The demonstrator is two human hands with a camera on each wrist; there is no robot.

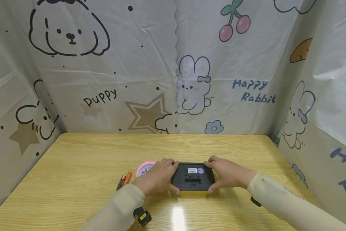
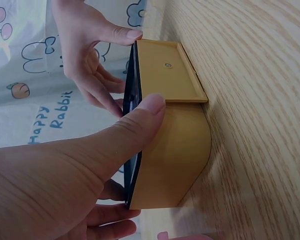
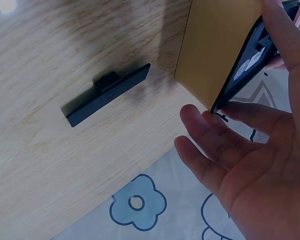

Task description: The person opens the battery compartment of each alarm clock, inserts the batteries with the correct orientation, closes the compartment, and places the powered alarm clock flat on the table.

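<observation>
A gold box [image 2: 170,135] stands on the wooden table with its black base [image 1: 193,184] turned up. That base carries a barcode label, a round purple sticker and a narrow slot. My left hand [image 1: 158,176] grips the box's left end, thumb [image 2: 150,112] at the near edge and fingers at the far edge. At the opposite end, my right hand [image 1: 227,173] holds the near and far corners between thumb and index finger; its other fingers stand off the box. A small round metal piece [image 2: 168,65] sits in the framed gold side. A flat black cover-like piece [image 3: 109,95] lies beside the box.
Left of the box lies a pink-rimmed round object [image 1: 145,167], partly behind my left hand. An orange marker [image 1: 127,178] and a black marker [image 1: 121,182] lie further left. A printed cloth [image 1: 149,80] hangs along the table's back edge [image 1: 161,133] and both sides.
</observation>
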